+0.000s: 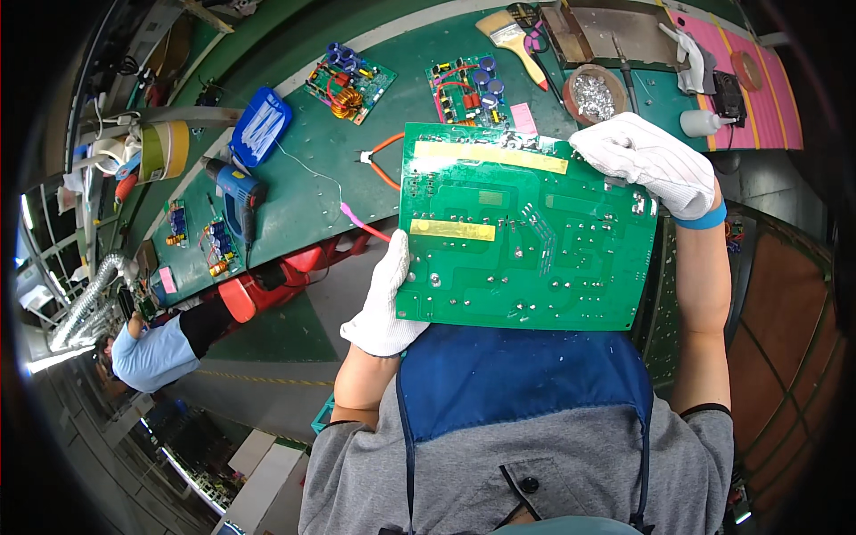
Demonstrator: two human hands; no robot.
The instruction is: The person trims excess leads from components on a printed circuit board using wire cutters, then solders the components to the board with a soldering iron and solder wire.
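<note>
Grasping the left edge of a green circuit board (526,276) at the frame's centre, the gloved left hand (385,301) closes on it; the gloved right hand (655,165) covers the board's upper-right corner, fingers bent — whether they grip, I cannot tell. Upper centre — a flat brush (517,45).

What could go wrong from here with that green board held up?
The green circuit board, held near its edges by the gloved left hand and right hand, could slip. The pink-sleeved wire by its left edge might snag. The bowl of silvery scraps, just beyond the right hand, might get knocked.
</note>
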